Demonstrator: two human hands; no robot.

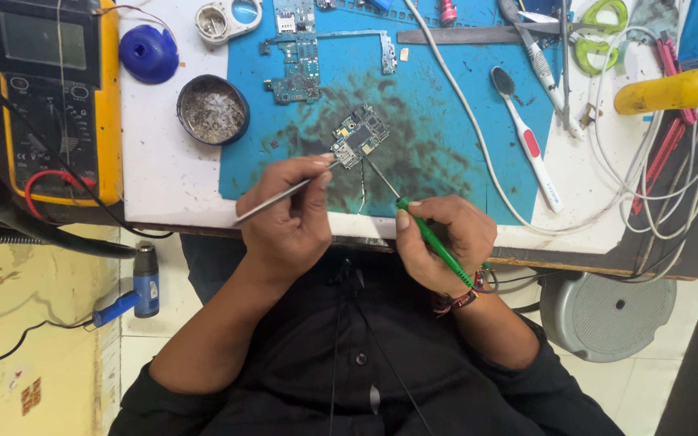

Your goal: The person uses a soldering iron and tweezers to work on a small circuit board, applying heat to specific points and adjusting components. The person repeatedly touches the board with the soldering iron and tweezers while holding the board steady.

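Circuit board: a small green board (359,135) with dark chips and metal shields lies flat on the blue mat (446,161), inside a dark sooty smudge.
Left hand: the left hand (284,214) is curled, thumb and fingers pinched on slim steel tweezers (280,199); the tweezer tips touch the board's lower left edge.
Right hand: the right hand (446,242) is closed in a pen grip around a thin green-handled tool (434,242), whose metal shaft slants up to the board's lower right corner.
Wrists: both rest near the front edge of the white surface (167,169); a beaded band circles the right wrist.
Mat: rubbery, smooth, stained black in the middle.
Tin: a round metal tin (212,110) of grey wool-like wire sits just left of the mat.
Meter: a yellow-cased multimeter (58,97) with a grey screen stands at the far left.
Toothbrush: a white and red one (527,137) lies to the right on the mat.
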